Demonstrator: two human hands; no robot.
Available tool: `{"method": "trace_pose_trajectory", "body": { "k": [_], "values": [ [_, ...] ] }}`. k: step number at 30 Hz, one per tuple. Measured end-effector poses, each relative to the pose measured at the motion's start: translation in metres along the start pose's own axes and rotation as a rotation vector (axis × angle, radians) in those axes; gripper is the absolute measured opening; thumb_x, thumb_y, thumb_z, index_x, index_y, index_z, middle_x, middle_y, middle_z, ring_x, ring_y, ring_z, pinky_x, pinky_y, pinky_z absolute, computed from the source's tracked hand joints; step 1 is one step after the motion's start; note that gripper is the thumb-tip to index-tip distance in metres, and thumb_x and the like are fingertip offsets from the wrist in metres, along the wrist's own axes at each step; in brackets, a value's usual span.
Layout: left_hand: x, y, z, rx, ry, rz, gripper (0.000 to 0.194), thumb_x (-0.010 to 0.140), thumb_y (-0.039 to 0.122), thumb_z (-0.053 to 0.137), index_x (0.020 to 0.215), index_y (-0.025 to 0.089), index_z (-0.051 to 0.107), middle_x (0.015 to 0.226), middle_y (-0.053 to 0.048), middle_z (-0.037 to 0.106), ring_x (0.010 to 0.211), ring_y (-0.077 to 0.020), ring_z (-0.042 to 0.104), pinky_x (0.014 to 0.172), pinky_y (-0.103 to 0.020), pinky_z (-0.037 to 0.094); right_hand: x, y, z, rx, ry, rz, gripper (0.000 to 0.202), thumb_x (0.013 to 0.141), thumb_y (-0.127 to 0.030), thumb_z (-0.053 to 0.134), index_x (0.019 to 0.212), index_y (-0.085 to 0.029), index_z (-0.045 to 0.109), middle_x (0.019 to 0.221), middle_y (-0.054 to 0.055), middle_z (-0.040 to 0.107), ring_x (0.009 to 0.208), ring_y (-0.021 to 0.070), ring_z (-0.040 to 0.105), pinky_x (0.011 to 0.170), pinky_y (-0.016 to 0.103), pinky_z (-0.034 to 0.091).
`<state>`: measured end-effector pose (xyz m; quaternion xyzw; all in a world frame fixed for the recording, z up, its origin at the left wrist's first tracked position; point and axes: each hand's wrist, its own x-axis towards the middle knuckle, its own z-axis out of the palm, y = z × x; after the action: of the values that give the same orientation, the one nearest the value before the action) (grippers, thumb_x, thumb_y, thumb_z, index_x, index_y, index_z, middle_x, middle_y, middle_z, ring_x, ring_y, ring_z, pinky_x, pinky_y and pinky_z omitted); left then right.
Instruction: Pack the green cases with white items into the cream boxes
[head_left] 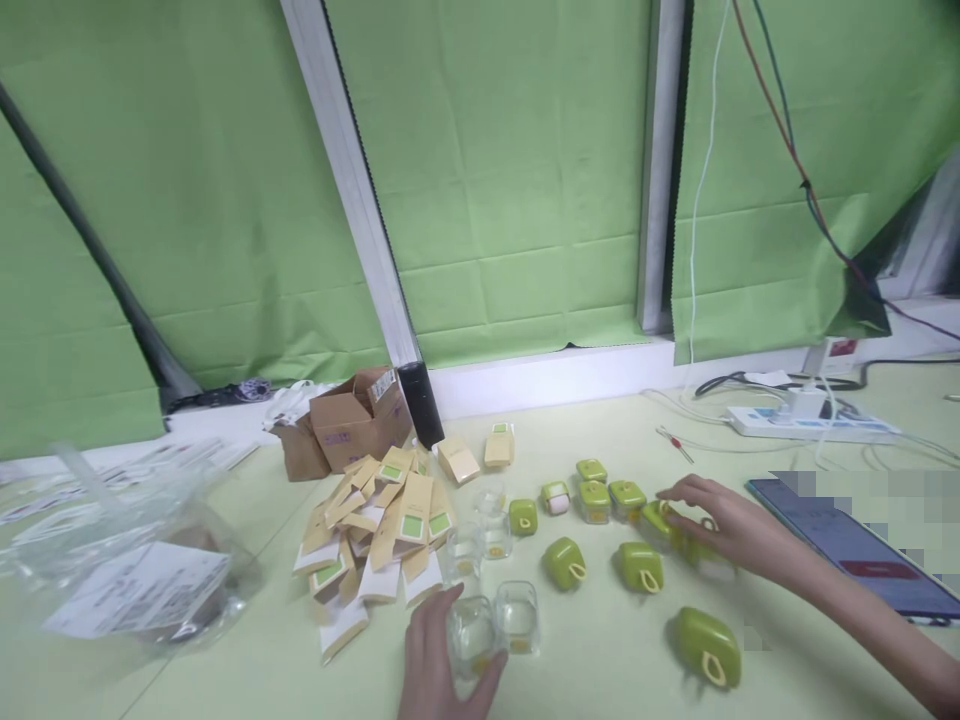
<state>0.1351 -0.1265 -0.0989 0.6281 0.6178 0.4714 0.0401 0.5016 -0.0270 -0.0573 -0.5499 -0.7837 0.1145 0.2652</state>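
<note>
My left hand (442,660) is closed around a clear plastic cup (471,630) at the front, thumb on one side and fingers on the other. Right beside that cup stands a second clear cup (517,615). Over on the right, my right hand (705,520) has its fingers curled over a small green case (658,522); part of another green case (709,562) shows under the palm. Several more rounded green cases lie around, including one with a pale loop (564,563) and a larger-looking one (707,645) nearer me.
A pile of small tan cardboard boxes (390,515) lies left of the cups. Behind it are a brown carton (356,415) and a black upright object (421,403). A clear plastic bag (142,580) is far left; a phone (855,550) and power strip (810,425) are right.
</note>
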Motion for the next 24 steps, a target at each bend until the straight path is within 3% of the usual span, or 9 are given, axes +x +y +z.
{"method": "trace_pose_trajectory", "body": {
  "k": [3, 4, 6, 9, 12, 14, 17, 21, 24],
  "values": [
    [0.003, 0.026, 0.012, 0.03, 0.002, 0.023, 0.051, 0.071, 0.041, 0.06, 0.115, 0.017, 0.048, 0.114, -0.014, 0.052, 0.112, -0.0327, 0.045, 0.097, -0.053, 0.035, 0.01, -0.01, -0.005, 0.028, -0.039, -0.044, 0.033, 0.086, -0.05, 0.043, 0.079, -0.024, 0.062, 0.088, 0.006, 0.064, 0.081, 0.0243, 0.06, 0.072, 0.036, 0.048],
    [0.003, 0.039, 0.019, -0.018, -0.065, 0.019, 0.049, 0.073, 0.039, 0.058, 0.116, 0.017, 0.048, 0.116, -0.015, 0.051, 0.114, -0.0316, 0.045, 0.099, -0.051, 0.034, 0.009, -0.017, -0.006, 0.053, -0.024, -0.062, 0.033, 0.087, -0.049, 0.043, 0.079, -0.023, 0.06, 0.088, 0.006, 0.064, 0.082, 0.0237, 0.06, 0.074, 0.036, 0.047],
    [0.003, 0.069, 0.034, -0.184, -0.328, 0.001, 0.051, 0.076, 0.033, 0.054, 0.122, 0.016, 0.043, 0.126, -0.014, 0.047, 0.12, -0.0282, 0.041, 0.103, -0.045, 0.033, -0.001, -0.037, -0.006, 0.158, -0.006, -0.108, 0.03, 0.09, -0.047, 0.041, 0.084, -0.023, 0.058, 0.09, 0.007, 0.062, 0.083, 0.0224, 0.058, 0.076, 0.035, 0.047],
    [0.013, 0.113, 0.051, -0.332, -0.659, -0.102, 0.085, 0.064, 0.038, 0.068, 0.136, 0.015, 0.028, 0.141, -0.015, 0.032, 0.131, -0.0312, 0.028, 0.107, -0.044, 0.026, -0.019, -0.07, -0.003, 0.327, -0.071, -0.148, 0.028, 0.09, -0.045, 0.041, 0.086, -0.023, 0.057, 0.082, 0.005, 0.061, 0.076, 0.02, 0.057, 0.07, 0.031, 0.047],
    [0.024, 0.138, 0.052, -0.427, -0.761, -0.151, 0.071, 0.063, 0.034, 0.069, 0.126, 0.021, 0.039, 0.128, -0.008, 0.046, 0.12, -0.0259, 0.042, 0.1, -0.037, 0.034, -0.026, -0.082, 0.001, 0.411, -0.1, -0.083, 0.03, 0.088, -0.048, 0.045, 0.081, -0.022, 0.058, 0.074, 0.002, 0.06, 0.071, 0.0185, 0.057, 0.065, 0.028, 0.047],
    [0.027, 0.139, 0.047, -0.396, -0.772, -0.169, 0.06, 0.063, 0.027, 0.066, 0.118, 0.022, 0.044, 0.12, -0.006, 0.05, 0.113, -0.0234, 0.047, 0.096, -0.034, 0.037, -0.022, -0.071, 0.002, 0.445, -0.016, -0.006, 0.034, 0.087, -0.052, 0.044, 0.081, -0.021, 0.058, 0.072, 0.002, 0.061, 0.068, 0.0183, 0.058, 0.061, 0.027, 0.048],
    [0.027, 0.122, 0.043, -0.239, -0.8, -0.153, 0.059, 0.06, 0.015, 0.058, 0.116, 0.018, 0.043, 0.119, -0.01, 0.051, 0.113, -0.0241, 0.047, 0.095, -0.035, 0.037, -0.009, -0.035, -0.001, 0.389, 0.115, 0.08, 0.037, 0.085, -0.055, 0.044, 0.083, -0.021, 0.059, 0.075, 0.003, 0.066, 0.069, 0.02, 0.061, 0.06, 0.028, 0.049],
    [0.024, 0.087, 0.05, 0.053, -0.797, -0.012, 0.05, 0.054, 0.019, 0.063, 0.103, 0.02, 0.054, 0.118, -0.01, 0.054, 0.124, -0.0344, 0.032, 0.102, -0.05, 0.022, 0.005, 0.004, -0.005, 0.141, 0.029, 0.082, 0.032, 0.083, -0.052, 0.047, 0.08, -0.023, 0.061, 0.077, 0.004, 0.069, 0.067, 0.0212, 0.064, 0.059, 0.03, 0.049],
    [0.023, 0.074, 0.052, 0.121, -0.742, 0.028, 0.038, 0.056, 0.028, 0.068, 0.093, 0.022, 0.059, 0.112, -0.009, 0.058, 0.122, -0.0373, 0.034, 0.101, -0.056, 0.014, 0.017, 0.009, -0.005, -0.059, 0.013, 0.075, 0.032, 0.082, -0.05, 0.047, 0.074, -0.024, 0.064, 0.08, 0.005, 0.069, 0.067, 0.023, 0.064, 0.057, 0.033, 0.047]
  ]
}}
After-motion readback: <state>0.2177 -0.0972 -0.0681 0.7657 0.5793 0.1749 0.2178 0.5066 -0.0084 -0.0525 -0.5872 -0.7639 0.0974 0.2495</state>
